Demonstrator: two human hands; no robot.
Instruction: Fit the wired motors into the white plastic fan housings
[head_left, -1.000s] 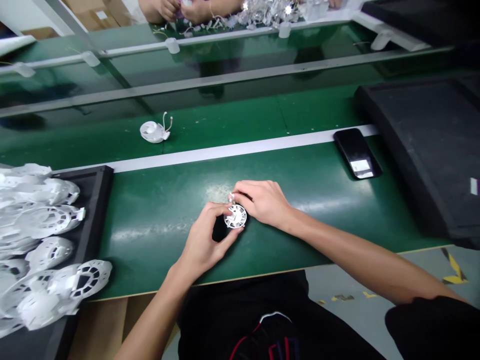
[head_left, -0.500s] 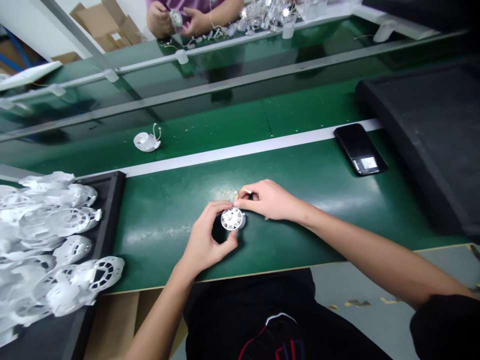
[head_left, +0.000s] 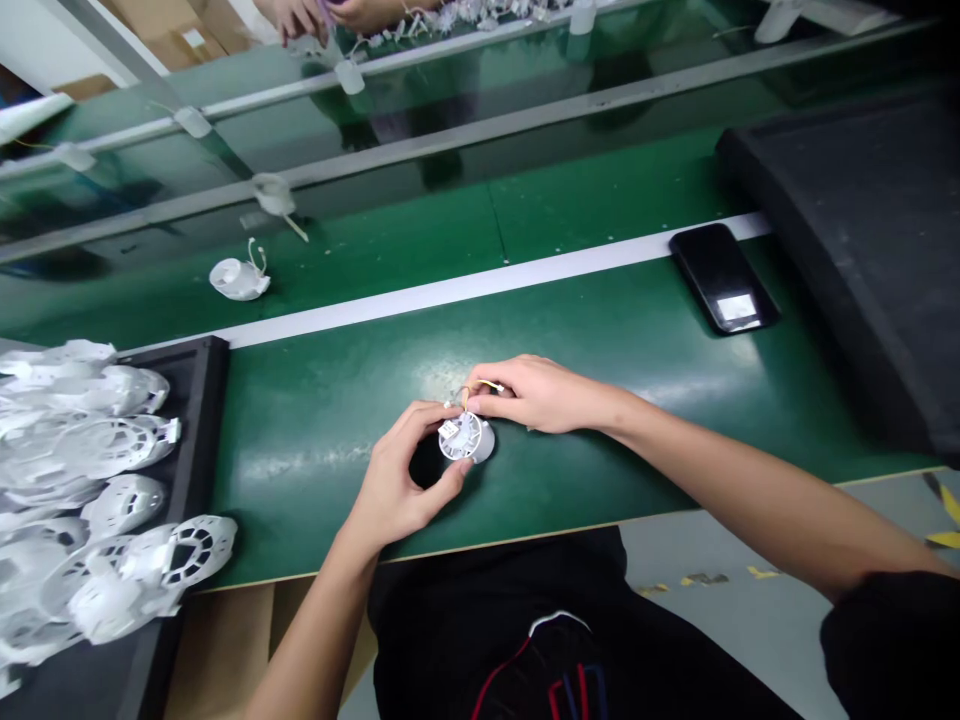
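My left hand point(head_left: 409, 465) is closed around the edge of a small round white plastic housing point(head_left: 460, 437), thumb below and fingers above. The housing has a slotted, spoked face turned up and sits just over the green bench. At its top edge my right hand point(head_left: 525, 392) pinches thin wires point(head_left: 466, 396) with thumb and forefinger. A yellowish wire end with a small white connector point(head_left: 499, 387) sticks out over these fingers. The fingertips partly hide where the wires meet the housing.
At left, a black tray point(head_left: 201, 400) holds many white plastic shells point(head_left: 112, 445). A black phone point(head_left: 724, 278) lies right, beside a large black tray point(head_left: 847, 260). Beyond the white strip point(head_left: 420, 294) are two white parts with wires point(head_left: 238, 279) point(head_left: 274, 194). A co-worker's hands point(head_left: 300, 18) show at the top.
My right fingers have shifted slightly, and more of the wires shows. The far white part has moved left, and a second one now appears behind it. The co-worker's hands no longer hold a part.
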